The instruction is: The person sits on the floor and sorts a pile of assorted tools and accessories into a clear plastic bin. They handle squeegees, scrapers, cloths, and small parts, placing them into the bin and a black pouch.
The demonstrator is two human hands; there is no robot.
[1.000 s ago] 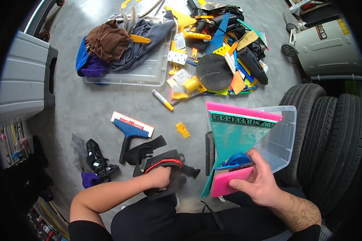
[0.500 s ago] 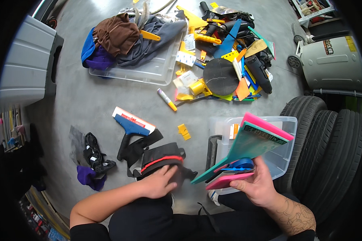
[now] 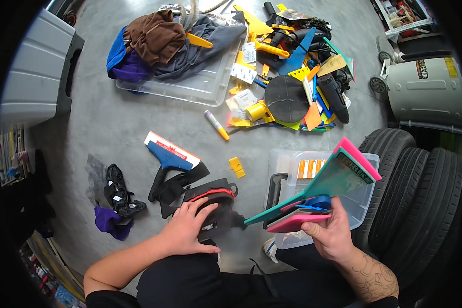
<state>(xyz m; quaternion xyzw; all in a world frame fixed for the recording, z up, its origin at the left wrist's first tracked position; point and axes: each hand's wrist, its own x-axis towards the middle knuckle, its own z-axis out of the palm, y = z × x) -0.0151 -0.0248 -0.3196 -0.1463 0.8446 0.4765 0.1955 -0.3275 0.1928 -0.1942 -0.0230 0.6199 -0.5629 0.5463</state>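
Observation:
My left hand (image 3: 186, 230) is at the near side of a black pouch (image 3: 222, 199) with a red trim line. Its fingers are spread, the tips resting on or just over the pouch. A bundle of flat tools sits in my right hand (image 3: 336, 236): a teal squeegee (image 3: 327, 180) with a pink blade, a pink scraper (image 3: 295, 224) beneath it, and a round blue piece (image 3: 321, 201) between them. The fingers hide part of the bundle. Beyond the pouch lies a blue squeegee (image 3: 170, 157) with a black handle and a white-and-red blade edge.
Under the bundle stands a clear plastic box (image 3: 367, 203) with orange-and-white packs (image 3: 310, 168). Several tires (image 3: 390, 200) line the right. A heap of tools surrounds a round black pad (image 3: 286, 100). Cloths (image 3: 156, 38) fill a clear bin lid (image 3: 169, 97). Purple cloth (image 3: 112, 223) lies left.
My left hand has drawn back to the left across the pouch, fingers spreading wider. The bundle in my right hand has shifted slightly right, showing more of the orange packs.

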